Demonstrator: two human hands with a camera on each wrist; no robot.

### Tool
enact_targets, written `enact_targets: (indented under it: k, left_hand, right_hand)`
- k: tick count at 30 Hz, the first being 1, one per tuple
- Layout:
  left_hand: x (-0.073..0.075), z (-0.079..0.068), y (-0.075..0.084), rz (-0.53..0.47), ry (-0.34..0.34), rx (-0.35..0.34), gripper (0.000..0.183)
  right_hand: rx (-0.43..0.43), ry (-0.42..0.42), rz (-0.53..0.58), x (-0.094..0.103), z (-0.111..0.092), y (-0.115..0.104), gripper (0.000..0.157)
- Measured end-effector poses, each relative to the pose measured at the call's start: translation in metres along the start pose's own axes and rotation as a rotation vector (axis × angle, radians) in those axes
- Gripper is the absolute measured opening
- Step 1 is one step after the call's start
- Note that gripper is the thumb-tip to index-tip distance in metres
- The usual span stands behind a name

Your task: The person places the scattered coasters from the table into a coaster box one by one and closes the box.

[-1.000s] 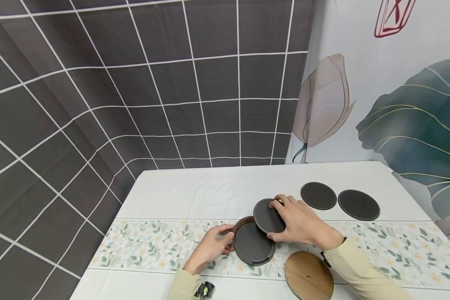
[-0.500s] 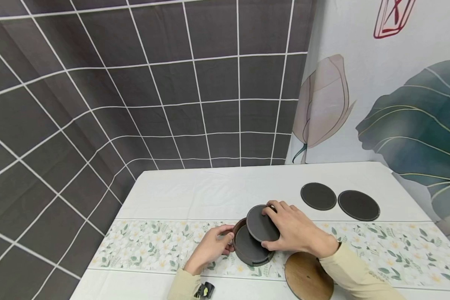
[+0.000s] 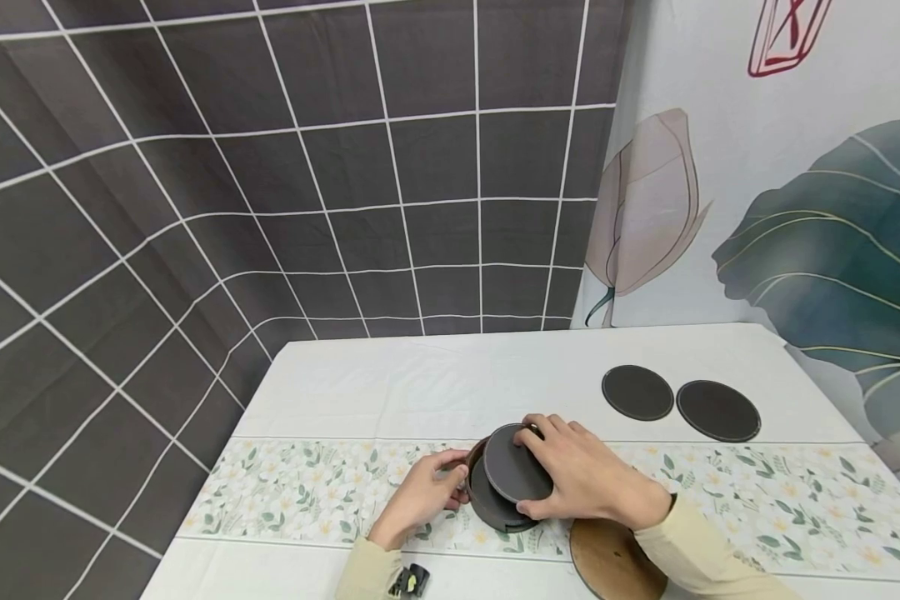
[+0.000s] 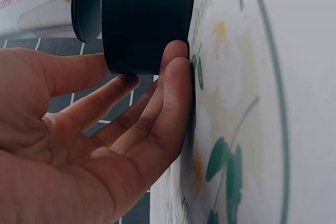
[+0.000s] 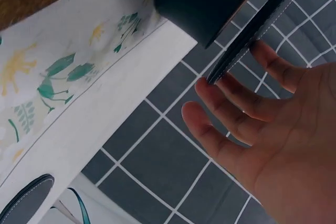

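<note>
You have the worktop (image 3: 405, 383) running well out past your left hand (image 3: 426, 492) to its left edge, with its far edge meeting the dark hanging (image 3: 435, 158). On your right the surface reaches beyond the two dark discs (image 3: 637, 392) (image 3: 718, 411) to the side edge.

Your right hand (image 3: 579, 471) grasps the coaster (image 3: 516, 463) by its edge, thumb on the near side and the other fingers round the far side. The coaster is over the holder (image 4: 147, 19), shifted toward its right far part and tilted against its rim, so a crescent of the inside shows on the left and near side. You cannot tell from these views whether coaster and rim touch. Your left hand holds nothing in its grasp: its fingers are loosely extended, touching the holder's outer wall, the lower ones down by the cloth.

The coaster is thin, round and dark, leather-like, with pale stitching along its edge. The holder is a short, smooth, dark cylinder, brown inside the rim. White cloth covers the worktop, with a printed floral band under the holder.

The two discs lie flat just beside each other, beyond your right hand. Nearer you, the wooden disc (image 3: 615, 557) sits right of the holder, smooth and brown, partly under your right forearm and sleeve (image 3: 701, 550).
</note>
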State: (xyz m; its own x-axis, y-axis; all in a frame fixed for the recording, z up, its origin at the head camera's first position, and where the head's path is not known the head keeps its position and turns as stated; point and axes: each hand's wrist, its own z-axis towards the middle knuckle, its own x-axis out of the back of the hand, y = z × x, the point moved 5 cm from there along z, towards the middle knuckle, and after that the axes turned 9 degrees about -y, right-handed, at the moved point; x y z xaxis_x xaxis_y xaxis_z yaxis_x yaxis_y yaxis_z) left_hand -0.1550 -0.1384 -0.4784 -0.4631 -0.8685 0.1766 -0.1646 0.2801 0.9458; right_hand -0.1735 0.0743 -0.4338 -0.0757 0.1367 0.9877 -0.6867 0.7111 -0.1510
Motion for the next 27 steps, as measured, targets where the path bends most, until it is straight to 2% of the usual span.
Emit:
enact_targets:
  k: [14, 27]
  left_hand:
    - [0.0, 0.001, -0.001, -0.003, -0.006, 0.002, 0.037]
    - [0.0, 0.001, -0.002, -0.005, -0.011, 0.005, 0.037]
  right_hand:
    - [0.043, -0.096, 0.053, -0.011, 0.0, -0.009, 0.071]
    - [0.065, -0.112, 0.071, -0.015, 0.003, -0.008, 0.068]
